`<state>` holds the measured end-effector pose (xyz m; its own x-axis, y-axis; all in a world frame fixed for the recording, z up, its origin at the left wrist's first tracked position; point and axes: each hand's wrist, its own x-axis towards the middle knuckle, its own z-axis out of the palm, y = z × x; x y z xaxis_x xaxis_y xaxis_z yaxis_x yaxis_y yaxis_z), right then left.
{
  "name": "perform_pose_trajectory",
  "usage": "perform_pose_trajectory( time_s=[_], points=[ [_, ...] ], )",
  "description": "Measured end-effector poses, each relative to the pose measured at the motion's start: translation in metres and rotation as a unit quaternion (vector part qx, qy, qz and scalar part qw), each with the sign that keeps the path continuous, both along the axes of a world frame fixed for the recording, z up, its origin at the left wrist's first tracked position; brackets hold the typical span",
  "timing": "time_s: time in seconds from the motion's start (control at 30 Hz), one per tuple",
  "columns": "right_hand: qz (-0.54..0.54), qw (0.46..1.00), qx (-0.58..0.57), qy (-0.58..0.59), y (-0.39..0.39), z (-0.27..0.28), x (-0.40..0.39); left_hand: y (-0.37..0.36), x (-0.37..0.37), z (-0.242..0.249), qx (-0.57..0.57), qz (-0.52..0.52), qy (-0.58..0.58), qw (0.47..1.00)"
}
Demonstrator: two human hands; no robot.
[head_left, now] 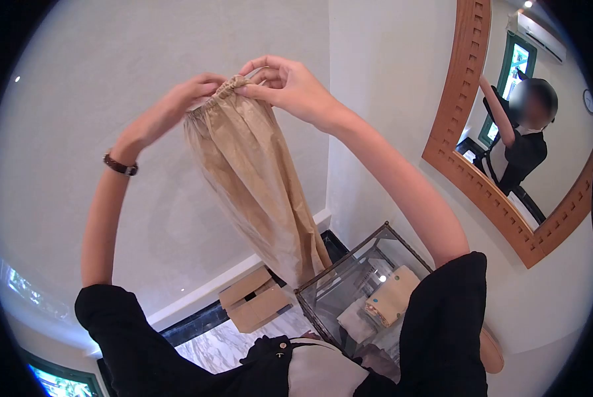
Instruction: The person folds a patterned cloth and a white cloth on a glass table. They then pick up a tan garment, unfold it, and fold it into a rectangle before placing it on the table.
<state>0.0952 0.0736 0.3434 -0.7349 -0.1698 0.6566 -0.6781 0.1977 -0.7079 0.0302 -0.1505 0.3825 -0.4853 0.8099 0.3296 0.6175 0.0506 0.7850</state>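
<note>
Head-worn fisheye camera faces forward, close on raised arms.

Garment hanging between both hands, bin below — box left

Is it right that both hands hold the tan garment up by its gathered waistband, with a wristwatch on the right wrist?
Not quite. The head view shows the wristwatch on the left wrist, not the right. The rest stands: the left hand and the right hand each have a grip on the gathered waistband of the tan garment, which hangs down from them.
</note>
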Motion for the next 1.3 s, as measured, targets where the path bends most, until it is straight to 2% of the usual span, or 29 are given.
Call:
perform_pose_trajectory(
  time_s=[0.1,0.23,0.43,0.53,0.63,0.73,0.83,0.93,1.0,1.1,1.2,1.3],
  points=[
    [0.003,1.000,0.005,0.011,-0.004,-0.002,-0.001,0.015,0.023,-0.011,-0.092,0.046,0.082,0.991],
    [-0.004,1.000,0.027,0.002,0.001,-0.002,0.001,0.017,0.010,-0.012,-0.143,0.030,0.138,0.980],
    [-0.017,1.000,0.023,-0.013,0.008,0.004,0.015,0.025,0.015,-0.017,-0.056,-0.012,0.027,0.998],
    [-0.036,0.999,0.033,-0.018,0.010,0.007,0.020,0.024,0.015,-0.010,-0.090,-0.011,0.053,0.994],
    [-0.056,0.998,0.013,0.006,0.009,0.008,0.026,0.026,0.021,-0.001,-0.077,-0.010,0.036,0.996],
    [-0.068,0.995,-0.042,0.065,0.005,0.005,0.026,0.033,0.024,0.003,-0.016,0.021,0.083,0.996],
    [-0.103,0.986,-0.055,0.119,-0.002,-0.002,0.028,0.035,0.022,0.017,-0.020,0.076,0.305,0.949],
    [-0.136,0.980,-0.023,0.145,-0.003,-0.012,0.026,0.037,0.026,0.025,0.022,0.119,0.414,0.902],
    [-0.137,0.975,0.005,0.177,-0.001,-0.018,0.023,0.037,0.025,0.030,0.040,0.119,0.444,0.887],
    [-0.111,0.980,0.012,0.163,-0.005,-0.030,0.025,0.035,0.027,0.040,0.030,0.128,0.472,0.872],
    [-0.138,0.980,0.067,0.129,-0.008,-0.040,0.032,0.032,0.029,0.047,0.013,0.139,0.500,0.855],
    [-0.164,0.971,0.081,0.153,-0.014,-0.052,0.031,0.028,0.027,0.056,0.019,0.147,0.538,0.830]
  ],
)
